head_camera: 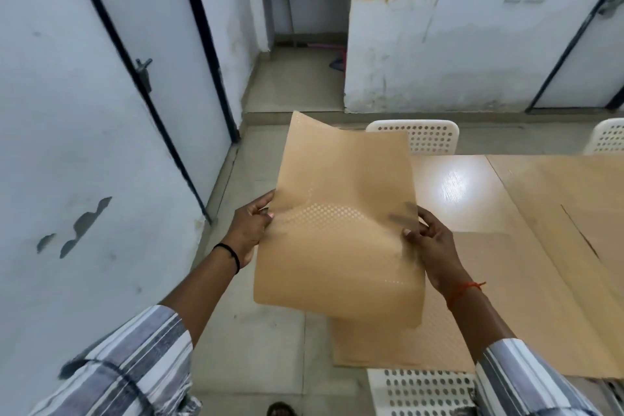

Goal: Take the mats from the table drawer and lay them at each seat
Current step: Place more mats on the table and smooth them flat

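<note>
The bench (526, 246) is seen on the right with one mat (422, 344) already laid at its near corner, by the near chair (422, 392); the far chairs (418, 135) are judged still unserved, and the drawer is not seen. A tan mat (341, 213) is held in the air beside the bench, its side edges pinched by the left hand (251, 226) and the right hand (432, 243), fingers (410, 233) curled round it

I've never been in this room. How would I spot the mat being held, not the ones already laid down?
Find the long wooden table on the right with white perforated chairs behind it. At its near-left end, a tan dotted mat hangs in the air, gripped at its edges by the left hand and right hand. Unlike the flat ones, it is raised and buckled.
</note>
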